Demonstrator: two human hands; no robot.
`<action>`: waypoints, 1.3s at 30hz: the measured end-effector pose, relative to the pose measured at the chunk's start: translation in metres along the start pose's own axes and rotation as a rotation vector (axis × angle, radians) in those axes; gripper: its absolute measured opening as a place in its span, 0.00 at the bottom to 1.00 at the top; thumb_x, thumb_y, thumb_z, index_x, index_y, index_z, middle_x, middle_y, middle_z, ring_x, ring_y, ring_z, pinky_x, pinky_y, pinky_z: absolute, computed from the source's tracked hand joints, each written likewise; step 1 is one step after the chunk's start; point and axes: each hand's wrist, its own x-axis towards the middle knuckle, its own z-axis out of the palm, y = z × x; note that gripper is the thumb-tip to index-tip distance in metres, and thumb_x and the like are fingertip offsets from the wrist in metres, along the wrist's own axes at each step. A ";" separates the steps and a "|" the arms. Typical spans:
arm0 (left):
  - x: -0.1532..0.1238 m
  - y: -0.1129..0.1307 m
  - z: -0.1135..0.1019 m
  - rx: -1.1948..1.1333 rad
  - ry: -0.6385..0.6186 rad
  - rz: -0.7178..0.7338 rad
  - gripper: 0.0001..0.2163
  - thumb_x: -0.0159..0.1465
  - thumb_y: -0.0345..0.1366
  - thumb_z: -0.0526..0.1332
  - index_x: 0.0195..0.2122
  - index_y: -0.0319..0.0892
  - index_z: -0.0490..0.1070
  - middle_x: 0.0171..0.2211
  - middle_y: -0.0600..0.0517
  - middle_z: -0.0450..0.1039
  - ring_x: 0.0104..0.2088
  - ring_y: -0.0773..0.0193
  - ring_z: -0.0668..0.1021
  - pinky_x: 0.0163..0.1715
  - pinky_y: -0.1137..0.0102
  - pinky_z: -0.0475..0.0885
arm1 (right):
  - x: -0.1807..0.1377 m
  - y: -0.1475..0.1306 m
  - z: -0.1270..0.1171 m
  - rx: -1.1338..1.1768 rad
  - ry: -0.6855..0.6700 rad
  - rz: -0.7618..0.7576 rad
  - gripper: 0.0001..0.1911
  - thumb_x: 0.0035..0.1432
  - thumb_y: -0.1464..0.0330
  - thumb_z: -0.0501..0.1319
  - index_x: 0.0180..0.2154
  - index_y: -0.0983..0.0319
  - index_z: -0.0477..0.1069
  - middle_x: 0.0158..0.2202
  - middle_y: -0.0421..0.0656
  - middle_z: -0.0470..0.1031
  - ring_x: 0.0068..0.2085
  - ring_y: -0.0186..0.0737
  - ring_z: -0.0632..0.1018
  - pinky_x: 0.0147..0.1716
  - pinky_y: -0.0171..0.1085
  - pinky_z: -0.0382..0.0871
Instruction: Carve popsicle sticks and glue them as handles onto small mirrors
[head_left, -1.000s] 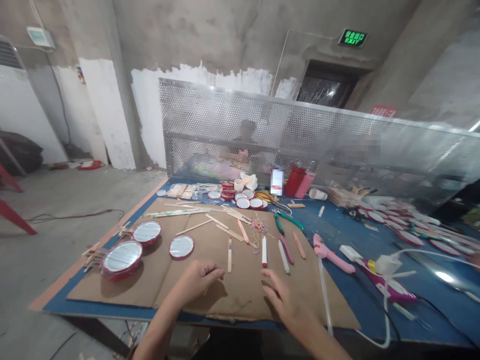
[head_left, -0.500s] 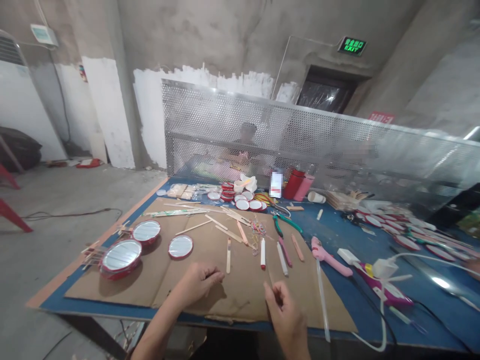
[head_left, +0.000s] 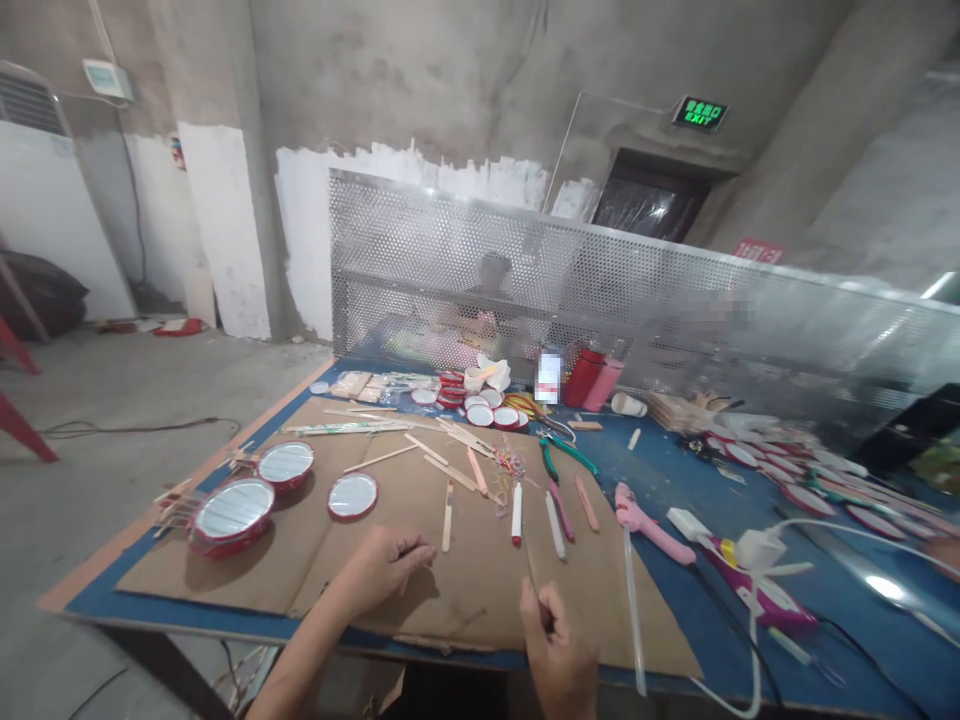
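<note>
Hands [head_left: 386, 565] (loose fists) on cardboard [head_left: 480, 590]

- Bare grey concrete wall [head_left: 420, 70], with rough white paint patches [head_left: 225, 230] low down.
- A lit green exit sign [head_left: 699, 113] glows above a dark doorway [head_left: 645, 205].
- Perforated metal screen [head_left: 675, 300] stands along the far edge of the blue table [head_left: 660, 470].
- Grey concrete floor [head_left: 112, 390] at left, a black cable [head_left: 135, 430] lying across it.
- White unit [head_left: 37, 200] at far left, perhaps an air conditioner.
</note>
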 end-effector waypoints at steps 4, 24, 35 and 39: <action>-0.001 0.002 -0.001 -0.054 -0.003 -0.005 0.15 0.60 0.44 0.49 0.22 0.41 0.62 0.13 0.59 0.58 0.19 0.70 0.63 0.23 0.76 0.57 | -0.001 -0.001 0.000 -0.028 0.022 -0.039 0.27 0.63 0.57 0.48 0.15 0.61 0.56 0.13 0.33 0.53 0.16 0.26 0.57 0.18 0.27 0.54; -0.002 0.003 -0.003 -0.064 0.021 -0.002 0.14 0.60 0.42 0.51 0.24 0.39 0.67 0.13 0.59 0.59 0.19 0.70 0.64 0.23 0.76 0.57 | -0.002 0.001 -0.001 -0.062 0.017 -0.052 0.28 0.63 0.55 0.46 0.15 0.61 0.55 0.13 0.33 0.53 0.16 0.26 0.59 0.19 0.27 0.54; -0.003 0.004 -0.003 -0.098 0.014 -0.021 0.14 0.60 0.42 0.51 0.25 0.39 0.69 0.12 0.59 0.60 0.19 0.70 0.65 0.23 0.76 0.58 | -0.006 0.006 0.001 -0.027 -0.001 -0.032 0.27 0.62 0.54 0.47 0.15 0.60 0.56 0.13 0.33 0.54 0.16 0.27 0.57 0.19 0.28 0.54; -0.002 0.002 -0.003 -0.107 0.010 -0.020 0.14 0.60 0.43 0.51 0.25 0.39 0.68 0.12 0.59 0.60 0.18 0.70 0.64 0.24 0.76 0.59 | -0.007 0.005 -0.001 -0.014 -0.002 -0.015 0.27 0.62 0.54 0.47 0.15 0.60 0.56 0.13 0.33 0.54 0.16 0.27 0.57 0.19 0.27 0.54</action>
